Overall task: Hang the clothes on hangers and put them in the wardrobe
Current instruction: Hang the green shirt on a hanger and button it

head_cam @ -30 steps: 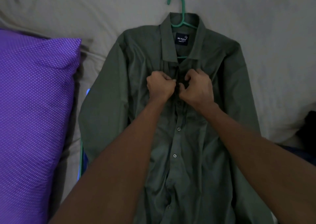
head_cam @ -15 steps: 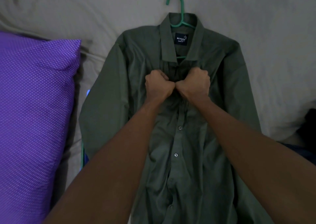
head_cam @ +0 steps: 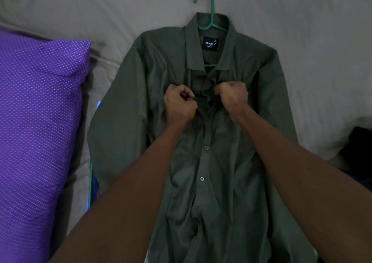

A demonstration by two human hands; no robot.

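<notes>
1. Looks like you're doing up a top button on the green shirt; line the placket edges up flat before pushing the button through, and don't yank the cloth sideways or it'll slide off the green hanger.
2. Shirt's lying face-up on the bed, hanger already in the shoulders; your left hand and right hand are both curled tight, each pinching a front edge just below the collar, slightly apart.

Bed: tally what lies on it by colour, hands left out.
Green: 2, the shirt and the hanger inside its collar
Purple: 1, the pillow
Black: 1, a dark item at the right edge, too dim to identify
Total: 4
A thin green and blue edge shows beside the shirt's sleeve; I cannot tell what it is, so it is not counted.
</notes>
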